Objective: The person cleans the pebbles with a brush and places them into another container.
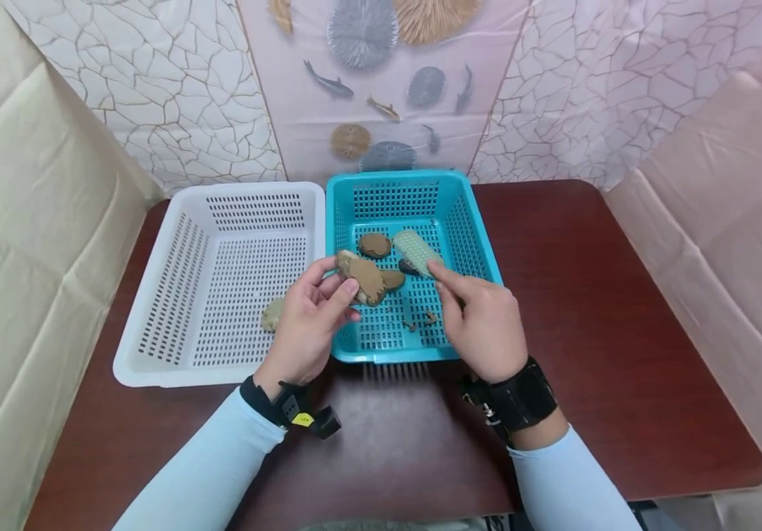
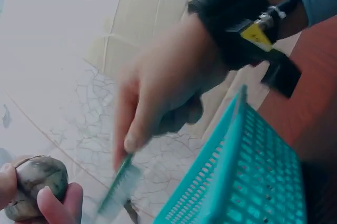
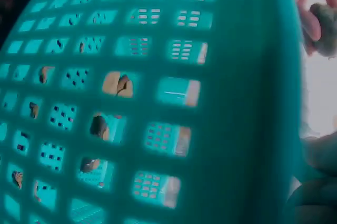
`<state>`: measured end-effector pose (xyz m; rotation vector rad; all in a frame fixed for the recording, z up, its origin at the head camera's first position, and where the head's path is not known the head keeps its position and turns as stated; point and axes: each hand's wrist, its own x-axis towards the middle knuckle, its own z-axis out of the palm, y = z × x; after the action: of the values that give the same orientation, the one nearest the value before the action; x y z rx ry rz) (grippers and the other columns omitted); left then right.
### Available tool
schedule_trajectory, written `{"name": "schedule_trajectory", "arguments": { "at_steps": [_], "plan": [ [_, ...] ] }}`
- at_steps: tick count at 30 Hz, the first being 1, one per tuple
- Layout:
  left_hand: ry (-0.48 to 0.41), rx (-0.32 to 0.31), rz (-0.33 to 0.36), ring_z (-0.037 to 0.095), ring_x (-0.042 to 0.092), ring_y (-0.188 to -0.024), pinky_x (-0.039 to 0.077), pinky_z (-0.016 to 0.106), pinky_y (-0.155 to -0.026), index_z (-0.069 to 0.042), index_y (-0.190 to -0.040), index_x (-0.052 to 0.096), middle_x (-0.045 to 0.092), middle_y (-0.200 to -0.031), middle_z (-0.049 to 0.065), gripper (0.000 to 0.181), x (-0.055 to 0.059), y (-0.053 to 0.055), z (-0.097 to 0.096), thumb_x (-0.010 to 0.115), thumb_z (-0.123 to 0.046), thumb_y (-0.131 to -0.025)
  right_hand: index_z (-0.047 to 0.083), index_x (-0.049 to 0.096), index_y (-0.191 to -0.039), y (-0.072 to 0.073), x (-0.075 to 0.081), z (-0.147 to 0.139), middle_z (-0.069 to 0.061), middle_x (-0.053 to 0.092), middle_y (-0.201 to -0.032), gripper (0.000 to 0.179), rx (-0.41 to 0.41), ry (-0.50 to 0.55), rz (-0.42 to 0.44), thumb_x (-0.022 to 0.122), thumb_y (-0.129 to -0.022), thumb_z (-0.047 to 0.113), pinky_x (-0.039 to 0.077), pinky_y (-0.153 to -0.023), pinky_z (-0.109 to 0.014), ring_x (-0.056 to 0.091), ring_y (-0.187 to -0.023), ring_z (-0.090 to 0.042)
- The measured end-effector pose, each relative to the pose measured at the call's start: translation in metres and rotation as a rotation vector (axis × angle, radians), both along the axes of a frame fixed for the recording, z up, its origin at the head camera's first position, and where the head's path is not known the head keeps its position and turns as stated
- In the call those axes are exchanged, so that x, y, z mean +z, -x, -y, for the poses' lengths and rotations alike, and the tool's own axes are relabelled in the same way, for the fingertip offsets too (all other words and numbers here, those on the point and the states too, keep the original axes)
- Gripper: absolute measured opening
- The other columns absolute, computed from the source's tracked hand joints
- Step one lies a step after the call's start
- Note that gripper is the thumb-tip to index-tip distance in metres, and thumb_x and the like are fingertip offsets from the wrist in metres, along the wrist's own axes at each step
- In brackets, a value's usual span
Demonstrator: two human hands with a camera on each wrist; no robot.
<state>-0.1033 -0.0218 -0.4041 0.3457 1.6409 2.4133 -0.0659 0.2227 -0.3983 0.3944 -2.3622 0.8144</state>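
My left hand (image 1: 314, 306) holds a stone (image 1: 364, 279) over the left edge of the teal basket (image 1: 480, 236). Brown mud coats its upper face; the left wrist view shows a smoother grey-green side of this stone (image 2: 41, 182). My right hand (image 1: 487, 321) grips one end of a pale green brush (image 1: 414, 249), index finger stretched along its back. Blurred bristles show on the brush (image 2: 120, 190) in the left wrist view. Brush and held stone are apart. Inside the teal basket lie two muddy stones, one round (image 1: 375, 245) and one partly behind the held stone (image 1: 392, 279).
A white basket (image 1: 127, 324) stands to the left, touching the teal one, with a pale greenish stone (image 1: 272, 315) inside near my left hand. Small mud crumbs (image 1: 430, 317) lie on the teal basket's floor. Patterned cloth (image 1: 188, 96) hangs behind the dark red table (image 1: 593, 354).
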Motion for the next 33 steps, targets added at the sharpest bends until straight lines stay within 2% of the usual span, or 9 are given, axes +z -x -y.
{"name": "schedule_trajectory", "arguments": {
  "at_steps": [5, 7, 12, 15, 17, 20, 25, 29, 33],
  "plan": [
    [0.008, -0.002, 0.023, 0.018, 0.07, -0.097, 0.064, 0.027, -0.078, -0.002, -0.152, 0.055, 0.076, -0.12, 0.008, 0.04, 0.001, 0.002, -0.001, 0.06, -0.002, -0.113, 0.009, 0.074, -0.142, -0.012, 0.0, 0.011, -0.006, 0.076, -0.085, 0.039, 0.126, 0.166, -0.093, 0.071, -0.104, 0.001, 0.035, -0.049, -0.026, 0.042, -0.057, -0.01],
    [0.006, 0.005, 0.038, 0.018, 0.07, -0.095, 0.064, 0.027, -0.078, -0.001, -0.15, 0.056, 0.076, -0.12, 0.008, 0.038, -0.002, 0.001, -0.004, 0.061, -0.002, -0.112, 0.008, 0.074, -0.142, -0.018, -0.005, 0.016, -0.001, 0.066, -0.075, 0.04, 0.158, 0.18, -0.087, 0.071, -0.103, 0.0, 0.037, -0.051, -0.025, 0.042, -0.057, -0.009],
    [-0.01, 0.039, 0.062, 0.017, 0.07, -0.094, 0.063, 0.025, -0.076, -0.001, -0.147, 0.056, 0.076, -0.124, 0.011, 0.035, -0.008, -0.005, -0.01, 0.062, -0.001, -0.112, 0.011, 0.074, -0.143, -0.022, -0.016, 0.012, 0.002, 0.057, -0.064, 0.041, 0.061, 0.054, 0.006, 0.074, -0.104, 0.003, 0.033, -0.046, -0.027, 0.035, -0.052, -0.005],
    [-0.037, 0.052, 0.064, 0.017, 0.069, -0.094, 0.063, 0.026, -0.075, -0.002, -0.149, 0.055, 0.075, -0.126, 0.011, 0.037, -0.008, -0.01, -0.011, 0.061, -0.002, -0.113, 0.013, 0.076, -0.142, -0.021, -0.016, 0.006, -0.001, 0.064, -0.067, 0.04, -0.015, -0.03, 0.048, 0.076, -0.103, 0.005, 0.03, -0.045, -0.028, 0.031, -0.052, -0.005],
    [-0.053, 0.066, 0.059, 0.017, 0.068, -0.094, 0.063, 0.025, -0.074, -0.002, -0.15, 0.054, 0.074, -0.128, 0.011, 0.037, -0.008, -0.012, -0.011, 0.06, -0.002, -0.113, 0.012, 0.077, -0.14, -0.021, -0.015, 0.005, 0.0, 0.063, -0.067, 0.04, -0.024, -0.023, 0.037, 0.077, -0.102, 0.004, 0.03, -0.046, -0.028, 0.031, -0.053, -0.005],
    [-0.055, 0.085, 0.049, 0.016, 0.068, -0.095, 0.062, 0.025, -0.073, -0.002, -0.148, 0.055, 0.075, -0.128, 0.012, 0.037, -0.007, -0.01, -0.01, 0.061, -0.001, -0.112, 0.008, 0.076, -0.14, -0.022, -0.013, 0.009, -0.006, 0.076, -0.084, 0.041, 0.055, 0.102, -0.03, 0.075, -0.1, -0.002, 0.036, -0.049, -0.027, 0.04, -0.056, -0.006],
    [-0.036, 0.109, 0.047, 0.015, 0.069, -0.094, 0.061, 0.024, -0.071, -0.002, -0.145, 0.057, 0.075, -0.126, 0.013, 0.035, -0.005, -0.005, -0.009, 0.064, -0.001, -0.111, 0.005, 0.074, -0.141, -0.021, -0.012, 0.023, -0.003, 0.073, -0.084, 0.041, 0.203, 0.213, -0.078, 0.072, -0.101, -0.005, 0.04, -0.053, -0.023, 0.047, -0.059, -0.007],
    [-0.044, 0.137, 0.081, 0.015, 0.068, -0.091, 0.059, 0.023, -0.07, -0.003, -0.14, 0.059, 0.075, -0.122, 0.011, 0.031, -0.004, -0.006, -0.009, 0.066, 0.0, -0.11, 0.009, 0.075, -0.142, -0.018, -0.015, 0.023, 0.006, 0.054, -0.066, 0.04, 0.149, 0.178, -0.009, 0.073, -0.103, -0.001, 0.032, -0.045, -0.022, 0.034, -0.052, -0.003],
    [-0.047, 0.12, 0.086, 0.015, 0.068, -0.092, 0.059, 0.024, -0.07, -0.005, -0.138, 0.059, 0.075, -0.118, 0.009, 0.029, -0.004, -0.005, -0.008, 0.065, 0.0, -0.11, 0.012, 0.076, -0.141, -0.013, -0.01, 0.016, 0.003, 0.061, -0.066, 0.038, 0.055, 0.077, 0.006, 0.074, -0.103, 0.004, 0.03, -0.044, -0.027, 0.032, -0.051, -0.004]
  ]
}}
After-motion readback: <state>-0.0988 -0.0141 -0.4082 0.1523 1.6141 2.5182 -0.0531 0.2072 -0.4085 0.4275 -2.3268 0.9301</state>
